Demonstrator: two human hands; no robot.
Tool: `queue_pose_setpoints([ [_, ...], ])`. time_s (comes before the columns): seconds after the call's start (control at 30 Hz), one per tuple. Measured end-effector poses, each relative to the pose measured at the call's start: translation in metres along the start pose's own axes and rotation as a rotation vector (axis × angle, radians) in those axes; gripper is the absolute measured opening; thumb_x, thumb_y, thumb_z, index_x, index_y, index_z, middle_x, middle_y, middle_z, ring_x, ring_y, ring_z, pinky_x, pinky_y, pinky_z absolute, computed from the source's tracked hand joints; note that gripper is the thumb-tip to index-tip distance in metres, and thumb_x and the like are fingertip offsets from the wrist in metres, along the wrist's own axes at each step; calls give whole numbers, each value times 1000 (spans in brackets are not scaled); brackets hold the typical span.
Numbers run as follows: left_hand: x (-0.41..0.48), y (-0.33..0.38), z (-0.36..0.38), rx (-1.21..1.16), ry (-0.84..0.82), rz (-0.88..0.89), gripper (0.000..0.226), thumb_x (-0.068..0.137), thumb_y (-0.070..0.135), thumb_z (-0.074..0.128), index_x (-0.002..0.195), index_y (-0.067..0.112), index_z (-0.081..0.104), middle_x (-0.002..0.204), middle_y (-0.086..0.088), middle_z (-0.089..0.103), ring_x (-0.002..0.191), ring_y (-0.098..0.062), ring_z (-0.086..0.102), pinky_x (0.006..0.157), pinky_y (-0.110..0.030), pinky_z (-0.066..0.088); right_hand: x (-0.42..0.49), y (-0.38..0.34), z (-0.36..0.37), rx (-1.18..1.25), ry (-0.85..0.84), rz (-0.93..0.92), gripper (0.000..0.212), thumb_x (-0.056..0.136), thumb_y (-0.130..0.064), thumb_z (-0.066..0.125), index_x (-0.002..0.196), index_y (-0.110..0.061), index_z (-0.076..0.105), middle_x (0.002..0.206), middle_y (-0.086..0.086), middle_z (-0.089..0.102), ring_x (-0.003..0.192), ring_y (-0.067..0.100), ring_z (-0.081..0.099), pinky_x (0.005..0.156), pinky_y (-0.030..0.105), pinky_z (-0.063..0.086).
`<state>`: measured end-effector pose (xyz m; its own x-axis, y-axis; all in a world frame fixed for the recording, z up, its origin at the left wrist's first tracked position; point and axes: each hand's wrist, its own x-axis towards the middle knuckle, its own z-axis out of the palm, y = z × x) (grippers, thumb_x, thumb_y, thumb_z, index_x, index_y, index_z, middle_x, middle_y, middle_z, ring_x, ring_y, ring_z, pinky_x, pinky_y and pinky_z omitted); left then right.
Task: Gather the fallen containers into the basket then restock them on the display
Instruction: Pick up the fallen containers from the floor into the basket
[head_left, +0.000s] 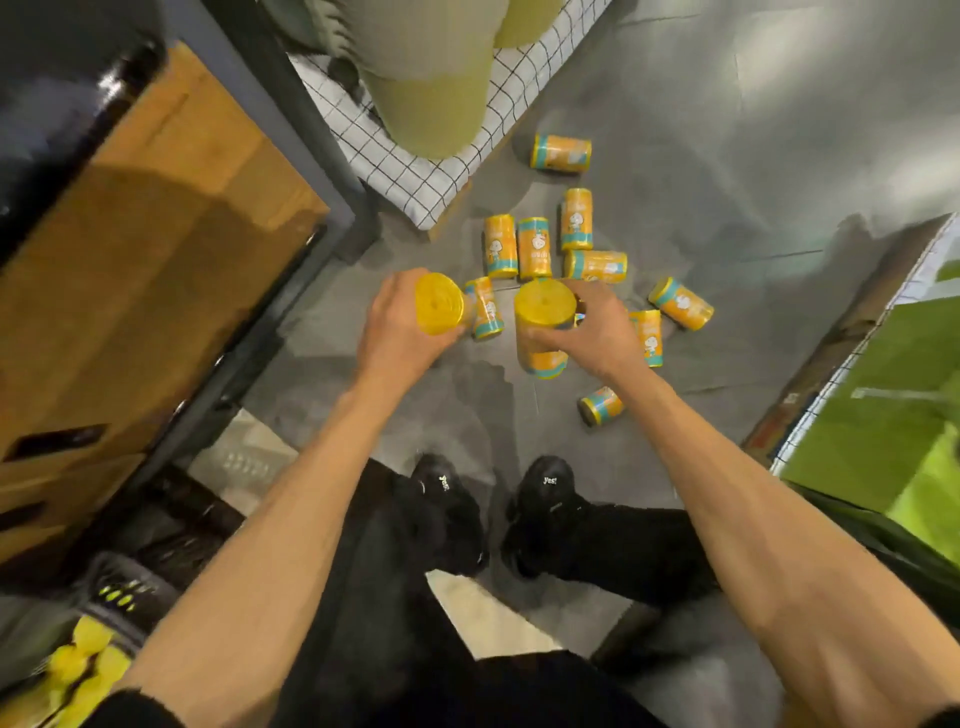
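grey floor (727, 130), blurred basket (122, 597) cut off, left hand (397, 325) half-hiding container (439, 304)

Glossy yellow plastic-looking lids (439, 303), printed container labels (535, 248), smooth grey floor (727, 156), wood-grain cabinet (156, 249).

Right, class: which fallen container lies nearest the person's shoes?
The lone container nearer the person than the right hand, apart from the cluster; all others lie farther from the shoes.
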<state>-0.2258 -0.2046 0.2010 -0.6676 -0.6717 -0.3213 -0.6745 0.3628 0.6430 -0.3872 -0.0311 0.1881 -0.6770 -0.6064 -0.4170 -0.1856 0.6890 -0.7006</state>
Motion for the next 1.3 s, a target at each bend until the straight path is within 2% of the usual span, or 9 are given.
queue_pose_setpoints([
  [0.1,-51,40,-58,37,20,7,64,71,44,79,123,20,52,121,-5,54,112,-29,53,85,-41,47,-43,-64,-40,5,-25,-42,50,68,-31,88,112,-22,66,91,-24,54,90,7,57,80,26,48],
  [0.27,-143,97,-136,-17,126,-94,71,69,40,84,129,24,50,124,-2,53,118,-24,51,90,-37,43,-108,-143,-96,-39,-33,-129,69,66,-40,88,127,-23,59,121,-1,58,104,10,58,87,26,49],
  [0.47,-241,146,-193,-83,365,-167,74,71,40,85,133,22,48,127,-3,52,120,-24,49,96,-45,45,-173,-210,-144,-51,-122,-300,62,66,-38,88,118,-23,58,111,-3,58,99,14,57,85,31,49],
  [0.6,-301,168,-212,-107,511,-248,75,72,44,83,134,22,47,128,-1,50,120,-21,49,96,-40,45,-206,-239,-153,-58,-248,-430,63,64,-39,90,113,-32,51,114,-4,55,99,11,56,85,28,49],
  [0.77,-374,185,-229,-116,726,-318,77,68,48,84,131,19,51,123,1,54,111,-15,51,88,-25,41,-239,-283,-148,-52,-433,-518,63,62,-40,90,112,-32,54,106,-19,61,93,-11,56,71,9,44],
  [0.97,-458,181,-244,-38,895,-477,80,68,56,81,132,19,51,123,0,55,110,-14,50,86,-25,42,-288,-334,-115,-154,-596,-743,70,61,-47,89,118,-27,53,107,-14,60,96,1,56,75,22,49],
  [1.1,-507,166,-248,-8,965,-555,77,69,48,84,132,19,51,124,-1,56,113,-18,51,89,-25,40,-330,-361,-82,-182,-670,-841,71,62,-44,89,121,-27,52,110,-14,56,101,6,55,76,17,45],
  [1.23,-556,141,-260,-40,1006,-607,80,66,67,68,130,21,51,122,1,55,112,-16,50,86,-28,43,-378,-383,-47,-201,-705,-892,76,60,-45,90,121,-27,50,115,-10,57,103,8,55,77,19,46],
  [1.3,-583,123,-267,-53,1028,-625,77,67,63,72,129,22,51,120,2,54,110,-17,52,85,-30,46,-402,-391,-27,-206,-724,-912,77,59,-47,89,122,-28,50,116,-10,58,105,9,56,82,25,51],
])
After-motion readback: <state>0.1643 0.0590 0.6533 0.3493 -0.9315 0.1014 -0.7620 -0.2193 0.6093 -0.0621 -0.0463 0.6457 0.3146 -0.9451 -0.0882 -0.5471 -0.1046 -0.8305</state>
